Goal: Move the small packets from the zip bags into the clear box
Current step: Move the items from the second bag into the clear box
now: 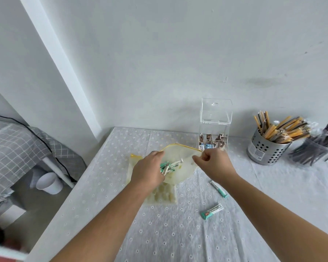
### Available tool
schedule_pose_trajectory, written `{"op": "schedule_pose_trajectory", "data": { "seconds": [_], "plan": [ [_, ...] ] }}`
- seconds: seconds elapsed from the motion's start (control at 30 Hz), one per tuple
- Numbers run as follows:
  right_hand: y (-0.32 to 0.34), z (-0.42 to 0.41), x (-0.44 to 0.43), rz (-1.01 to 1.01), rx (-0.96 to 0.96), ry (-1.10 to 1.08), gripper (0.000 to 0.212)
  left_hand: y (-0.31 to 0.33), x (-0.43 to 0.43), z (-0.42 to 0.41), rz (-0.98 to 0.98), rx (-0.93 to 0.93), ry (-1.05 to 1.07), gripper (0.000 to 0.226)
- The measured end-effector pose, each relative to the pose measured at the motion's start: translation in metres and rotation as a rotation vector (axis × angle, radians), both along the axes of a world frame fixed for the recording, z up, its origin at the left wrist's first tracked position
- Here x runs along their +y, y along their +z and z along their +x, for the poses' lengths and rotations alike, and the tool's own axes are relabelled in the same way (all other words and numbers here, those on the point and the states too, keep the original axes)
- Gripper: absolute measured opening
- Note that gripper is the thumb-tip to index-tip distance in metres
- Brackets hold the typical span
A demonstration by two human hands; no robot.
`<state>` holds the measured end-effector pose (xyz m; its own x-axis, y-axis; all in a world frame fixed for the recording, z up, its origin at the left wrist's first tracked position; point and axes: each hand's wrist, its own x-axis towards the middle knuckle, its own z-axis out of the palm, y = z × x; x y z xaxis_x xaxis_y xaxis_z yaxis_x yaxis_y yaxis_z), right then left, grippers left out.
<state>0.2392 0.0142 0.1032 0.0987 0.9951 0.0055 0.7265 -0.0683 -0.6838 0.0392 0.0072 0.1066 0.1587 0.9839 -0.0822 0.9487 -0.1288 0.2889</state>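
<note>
A clear zip bag (180,167) with a yellow zip strip is held open above the table. My right hand (212,161) pinches its right edge. My left hand (150,171) reaches into the bag's mouth and is shut on several green-and-white packets (169,166). A second zip bag (162,194) with pale contents lies flat under the first. Two more green-and-white packets, one (219,189) and another (212,211), lie loose on the tablecloth. The clear box (214,125) stands at the back by the wall, lid up, with brown and blue packets inside.
A perforated metal cup (267,148) of yellow and brown sticks and a clear cup (314,150) of dark sticks stand at the back right. The table's left edge drops to the floor, where a white bin (48,183) sits beside a checked cloth (13,148).
</note>
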Motion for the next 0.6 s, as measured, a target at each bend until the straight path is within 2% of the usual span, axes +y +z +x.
{"op": "schedule_pose_trajectory", "data": {
  "seconds": [0.1, 0.17, 0.27, 0.33, 0.47, 0.6],
  "plan": [
    [0.004, -0.015, -0.006, 0.162, 0.037, 0.138, 0.026, -0.013, 0.0, 0.002, -0.015, -0.052, 0.001, 0.077],
    [-0.003, -0.031, -0.003, 0.126, 0.006, 0.333, 0.008, -0.016, -0.002, 0.002, -0.005, -0.085, 0.007, 0.077],
    [-0.032, -0.054, 0.019, -0.075, -0.229, 0.533, 0.031, -0.018, -0.004, 0.0, 0.01, -0.123, -0.01, 0.076],
    [-0.056, -0.067, 0.038, -0.213, -0.381, 0.593, 0.043, -0.018, -0.005, -0.002, 0.019, -0.145, -0.034, 0.077],
    [-0.092, -0.079, 0.071, -0.344, -0.504, 0.599, 0.057, -0.015, -0.001, -0.004, 0.001, -0.175, -0.06, 0.079],
    [-0.11, -0.082, 0.086, -0.354, -0.555, 0.61, 0.045, -0.012, 0.007, -0.005, -0.009, -0.2, -0.081, 0.079]
  ]
}}
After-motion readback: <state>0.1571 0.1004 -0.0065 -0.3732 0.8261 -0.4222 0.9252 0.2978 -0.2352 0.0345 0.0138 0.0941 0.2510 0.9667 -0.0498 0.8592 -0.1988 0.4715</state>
